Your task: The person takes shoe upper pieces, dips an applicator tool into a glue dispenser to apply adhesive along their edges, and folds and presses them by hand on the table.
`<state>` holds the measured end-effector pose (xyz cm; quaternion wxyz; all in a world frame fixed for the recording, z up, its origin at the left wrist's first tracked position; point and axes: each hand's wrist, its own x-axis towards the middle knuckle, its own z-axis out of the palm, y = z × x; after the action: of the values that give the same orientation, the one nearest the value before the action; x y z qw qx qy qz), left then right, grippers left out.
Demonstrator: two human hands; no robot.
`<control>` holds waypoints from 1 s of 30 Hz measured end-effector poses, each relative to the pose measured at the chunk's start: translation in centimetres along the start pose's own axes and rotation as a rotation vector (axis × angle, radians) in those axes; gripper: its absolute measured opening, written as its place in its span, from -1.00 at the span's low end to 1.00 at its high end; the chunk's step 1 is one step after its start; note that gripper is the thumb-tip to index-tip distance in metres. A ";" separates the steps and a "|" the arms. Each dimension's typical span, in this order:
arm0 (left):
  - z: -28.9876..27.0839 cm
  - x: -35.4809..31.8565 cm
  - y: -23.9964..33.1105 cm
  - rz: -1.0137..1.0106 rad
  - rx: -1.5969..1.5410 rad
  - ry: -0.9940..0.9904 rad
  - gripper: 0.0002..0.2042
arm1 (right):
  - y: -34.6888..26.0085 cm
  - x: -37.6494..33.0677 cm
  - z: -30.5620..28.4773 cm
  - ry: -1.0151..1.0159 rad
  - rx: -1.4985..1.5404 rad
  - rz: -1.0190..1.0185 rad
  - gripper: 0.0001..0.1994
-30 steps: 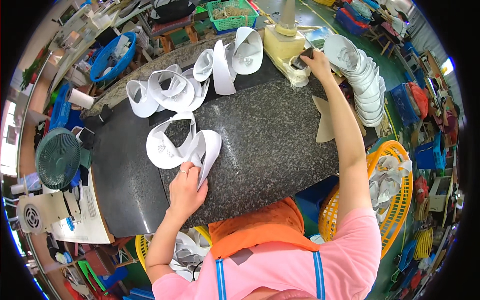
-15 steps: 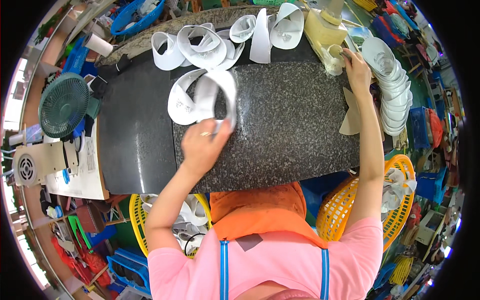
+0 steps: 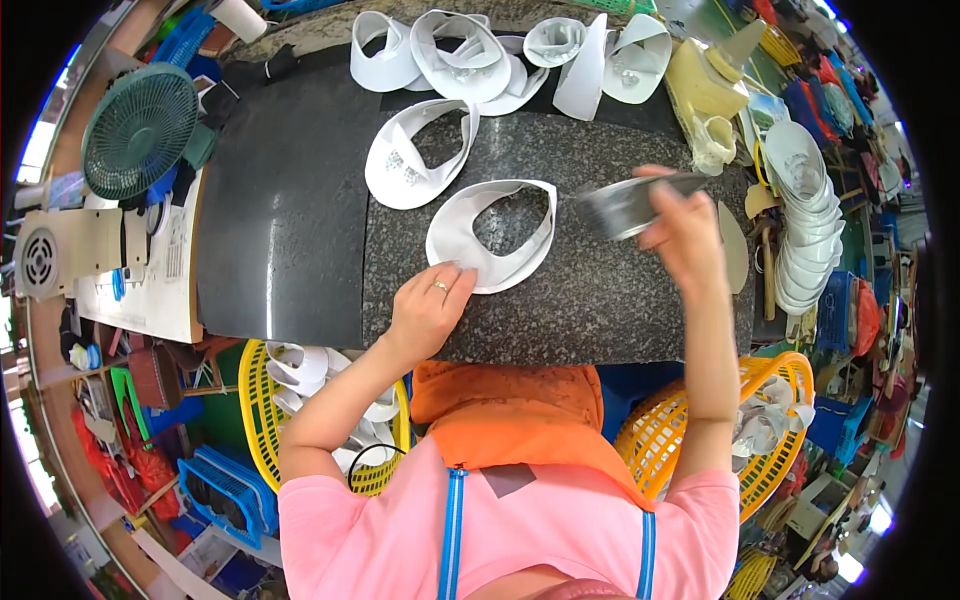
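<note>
A white curved collar-shaped piece (image 3: 490,235) lies flat on the speckled dark stone slab (image 3: 600,300). My left hand (image 3: 428,310) presses on its near edge with spread fingers. My right hand (image 3: 680,232) hovers over the slab to the right of the piece and holds a brush (image 3: 625,205) with a blurred grey head pointing left. A second white piece (image 3: 415,160) lies just beyond the first.
More white pieces (image 3: 470,50) are piled at the slab's far edge. A yellow glue pot (image 3: 712,130) stands at the far right beside a stack of white pieces (image 3: 805,220). A green fan (image 3: 140,125) is at left. Yellow baskets (image 3: 300,400) (image 3: 740,430) flank my lap.
My left hand laid one white piece flat on the slab, nearer me. My right hand came back from the glue pot with the brush toward the piece.
</note>
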<state>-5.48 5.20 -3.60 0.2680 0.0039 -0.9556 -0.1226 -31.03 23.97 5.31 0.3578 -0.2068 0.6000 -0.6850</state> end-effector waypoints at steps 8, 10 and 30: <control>-0.8 -0.7 0.0 0.054 -0.020 0.021 -0.72 | 5.8 1.6 11.4 -0.270 -1.019 -0.588 -0.75; -0.9 -0.8 0.3 0.058 0.015 0.033 -0.72 | 5.8 1.3 11.8 -0.274 -1.039 -0.652 -0.70; -0.7 -1.2 0.3 0.048 0.007 0.067 -0.77 | 3.6 1.7 11.5 -0.345 -0.732 -0.215 -0.84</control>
<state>-4.10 5.38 -3.54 0.3025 -0.0142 -0.9464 -0.1124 -23.09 14.87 3.77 0.2825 -0.4932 0.7101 -0.4155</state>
